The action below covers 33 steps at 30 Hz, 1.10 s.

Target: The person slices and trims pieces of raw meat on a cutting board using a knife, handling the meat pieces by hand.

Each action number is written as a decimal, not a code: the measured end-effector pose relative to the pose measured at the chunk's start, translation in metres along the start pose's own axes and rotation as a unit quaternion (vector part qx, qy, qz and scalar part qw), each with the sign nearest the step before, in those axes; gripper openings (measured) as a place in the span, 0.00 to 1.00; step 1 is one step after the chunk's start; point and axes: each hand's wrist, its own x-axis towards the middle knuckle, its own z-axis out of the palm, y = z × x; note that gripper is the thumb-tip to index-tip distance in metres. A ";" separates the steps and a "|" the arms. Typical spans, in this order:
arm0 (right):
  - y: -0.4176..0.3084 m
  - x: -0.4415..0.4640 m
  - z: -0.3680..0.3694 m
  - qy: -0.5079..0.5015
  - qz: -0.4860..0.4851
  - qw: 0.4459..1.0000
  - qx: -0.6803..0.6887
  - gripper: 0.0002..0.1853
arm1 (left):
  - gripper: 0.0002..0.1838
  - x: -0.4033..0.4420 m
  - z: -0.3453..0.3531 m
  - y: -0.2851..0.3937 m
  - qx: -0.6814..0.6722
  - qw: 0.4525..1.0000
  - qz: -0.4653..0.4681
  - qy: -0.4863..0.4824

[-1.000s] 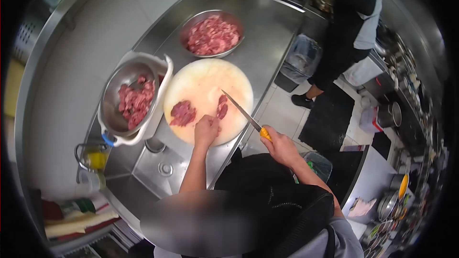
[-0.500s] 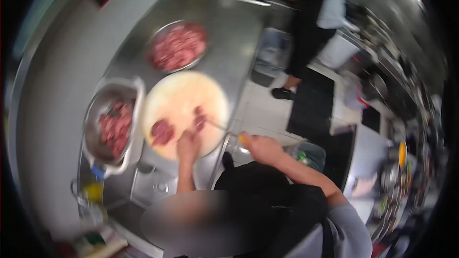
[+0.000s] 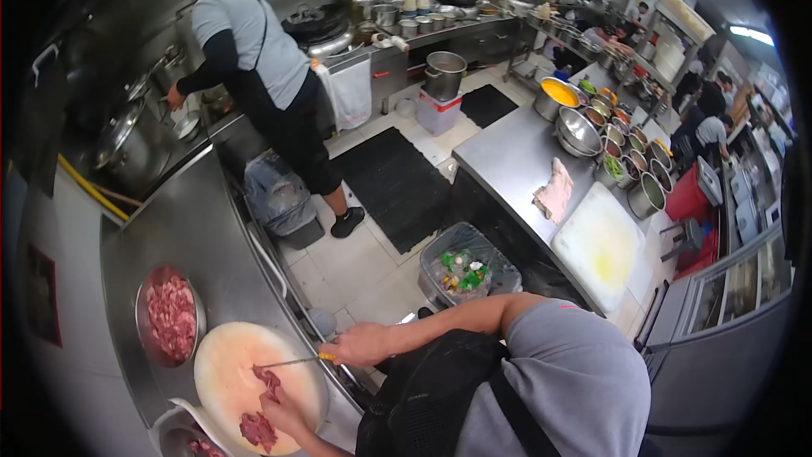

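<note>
My right hand (image 3: 359,345) is closed round the yellow handle of a knife (image 3: 288,362), whose blade reaches over the round cutting board (image 3: 222,372). The blade's tip is at a strip of red meat (image 3: 267,379). My left hand (image 3: 283,415) has its fingers pressed together at the lower end of that strip. A second piece of meat (image 3: 257,430) lies on the board beside my left hand. Behind the board is a metal bowl of cut meat (image 3: 171,315). Another bowl with meat (image 3: 203,447) is partly cut off at the bottom edge.
Across the aisle stands a lined bin with scraps (image 3: 468,269). A steel counter (image 3: 499,169) holds a white board (image 3: 599,245), a pale piece of meat (image 3: 555,190) and several pots. A co-worker (image 3: 254,42) stands near the stove at the upper left; other people are far right.
The view has swung right and up, so the board now sits at the lower left and more of the kitchen shows. Both hands remain at the board, the right still holding the knife.
</note>
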 end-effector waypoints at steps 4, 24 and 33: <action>0.002 -0.005 0.004 0.007 -0.003 1.000 0.013 0.21 | 0.16 0.000 -0.005 0.003 -0.007 1.000 0.024 -0.002; 0.004 0.011 0.012 0.024 -0.035 0.997 0.057 0.19 | 0.21 0.028 0.028 -0.067 -0.188 0.982 0.011 -0.016; 0.013 0.017 0.005 0.030 -0.041 0.996 0.070 0.19 | 0.15 0.023 0.008 -0.054 -0.055 0.996 0.021 0.063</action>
